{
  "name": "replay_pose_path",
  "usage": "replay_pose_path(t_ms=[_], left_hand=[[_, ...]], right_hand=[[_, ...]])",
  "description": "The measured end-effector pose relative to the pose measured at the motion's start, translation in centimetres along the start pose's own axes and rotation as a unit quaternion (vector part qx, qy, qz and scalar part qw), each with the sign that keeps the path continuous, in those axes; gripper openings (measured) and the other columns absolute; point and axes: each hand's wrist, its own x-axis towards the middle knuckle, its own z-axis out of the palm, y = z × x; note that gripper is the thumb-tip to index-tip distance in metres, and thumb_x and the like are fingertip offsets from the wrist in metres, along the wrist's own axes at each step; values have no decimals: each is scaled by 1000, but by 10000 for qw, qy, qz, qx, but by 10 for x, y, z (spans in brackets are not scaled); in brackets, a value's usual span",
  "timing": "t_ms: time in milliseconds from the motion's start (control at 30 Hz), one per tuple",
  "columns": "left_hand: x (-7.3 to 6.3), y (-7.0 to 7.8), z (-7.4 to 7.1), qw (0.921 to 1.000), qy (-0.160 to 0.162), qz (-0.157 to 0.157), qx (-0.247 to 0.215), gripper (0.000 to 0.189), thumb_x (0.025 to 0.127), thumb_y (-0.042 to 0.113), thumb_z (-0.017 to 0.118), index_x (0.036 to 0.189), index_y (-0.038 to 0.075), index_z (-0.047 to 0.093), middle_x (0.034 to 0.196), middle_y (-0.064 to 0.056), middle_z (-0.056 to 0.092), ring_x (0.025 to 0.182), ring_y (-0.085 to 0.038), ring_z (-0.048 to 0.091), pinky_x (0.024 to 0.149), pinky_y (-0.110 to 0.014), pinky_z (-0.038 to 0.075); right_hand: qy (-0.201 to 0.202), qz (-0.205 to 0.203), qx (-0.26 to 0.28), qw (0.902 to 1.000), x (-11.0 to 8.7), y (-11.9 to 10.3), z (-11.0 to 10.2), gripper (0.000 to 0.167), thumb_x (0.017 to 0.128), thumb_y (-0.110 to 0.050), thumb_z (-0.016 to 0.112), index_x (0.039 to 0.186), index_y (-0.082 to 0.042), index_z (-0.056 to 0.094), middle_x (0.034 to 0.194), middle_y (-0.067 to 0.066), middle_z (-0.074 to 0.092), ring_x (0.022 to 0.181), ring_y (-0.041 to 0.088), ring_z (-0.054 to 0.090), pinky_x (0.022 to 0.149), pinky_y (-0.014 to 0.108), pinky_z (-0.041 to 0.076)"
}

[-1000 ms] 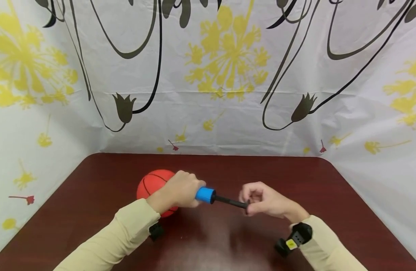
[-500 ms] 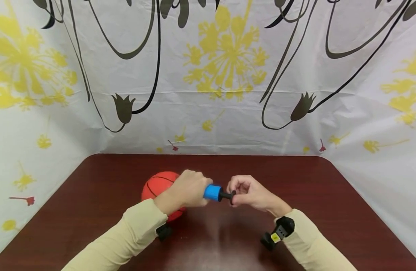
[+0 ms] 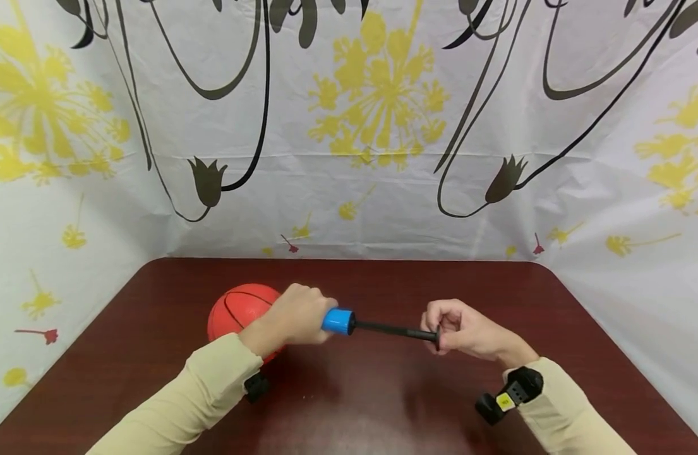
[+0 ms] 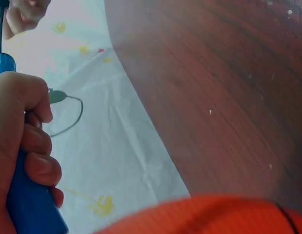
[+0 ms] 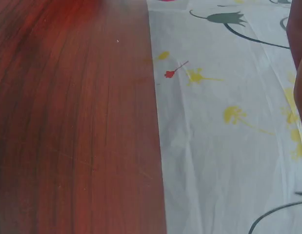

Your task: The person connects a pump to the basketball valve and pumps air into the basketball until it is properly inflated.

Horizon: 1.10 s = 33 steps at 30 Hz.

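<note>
A blue hand pump (image 3: pixel 338 321) with a black rod is held sideways between the two hands. My left hand (image 3: pixel 297 317) grips its blue barrel; in the left wrist view the fingers (image 4: pixel 42 168) curl round the barrel (image 4: pixel 31 204). At the rod's far end my right hand (image 3: pixel 468 328) pinches the black handle (image 3: pixel 437 337) between thumb and fingers. Much of the rod (image 3: pixel 391 329) shows. Behind the left hand and wrist is an orange-red basketball (image 3: pixel 240 309), partly hidden by them. Only a sliver of the right hand appears at the right wrist view's edge.
Underneath is a dark red-brown wooden table (image 3: pixel 349 398) with rounded far corners. A white cloth (image 3: pixel 349 202) printed with flowers hangs behind it and along both sides. A wrist camera (image 3: pixel 508 395) sits on the right wrist.
First the right hand pushed the pump's rod in towards the left hand, then drew it out to the right, further than at the start. The left hand and basketball shifted slightly right, then left.
</note>
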Motion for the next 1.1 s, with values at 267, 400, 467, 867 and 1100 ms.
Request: replay_pose_path(t_ms=[267, 400, 467, 867, 1100], left_hand=[[12, 21, -3, 9997, 115, 215, -29, 19, 67, 30, 68, 73, 15, 58, 55, 7, 46, 47, -7, 41, 46, -22, 35], [13, 24, 0, 9992, 57, 396, 71, 20, 67, 32, 67, 75, 15, 58, 55, 6, 46, 46, -7, 41, 45, -22, 35], [12, 24, -1, 9987, 86, 489, 102, 21, 68, 33, 67, 76, 15, 58, 56, 6, 48, 46, -6, 41, 44, -22, 35], [-1, 13, -4, 9999, 64, 133, -1, 22, 68, 33, 67, 77, 15, 59, 61, 6, 54, 49, -7, 45, 46, -23, 37], [8, 24, -4, 9998, -83, 177, 104, 22, 68, 33, 67, 77, 15, 59, 58, 6, 49, 48, -7, 43, 47, -23, 36]], right_hand=[[394, 345, -969, 9939, 38, 15, 14, 14, 81, -6, 61, 82, 0, 48, 82, 3, 50, 65, 12, 44, 51, 28, 36], [392, 568, -936, 9932, 33, 12, 16, 13, 82, -4, 60, 83, 1, 48, 83, 3, 50, 65, 13, 44, 54, 28, 36], [296, 561, -822, 9946, 28, 8, 16, 13, 82, -3, 59, 82, 1, 47, 82, 4, 50, 67, 14, 44, 54, 30, 36], [-339, -190, 192, 9991, -1, -8, 7, 18, 85, -1, 53, 82, 4, 36, 72, 19, 40, 60, 25, 41, 43, 37, 31], [360, 78, -569, 9977, 34, 20, 19, 18, 82, -4, 60, 80, 4, 44, 82, 3, 52, 67, 13, 44, 49, 30, 35]])
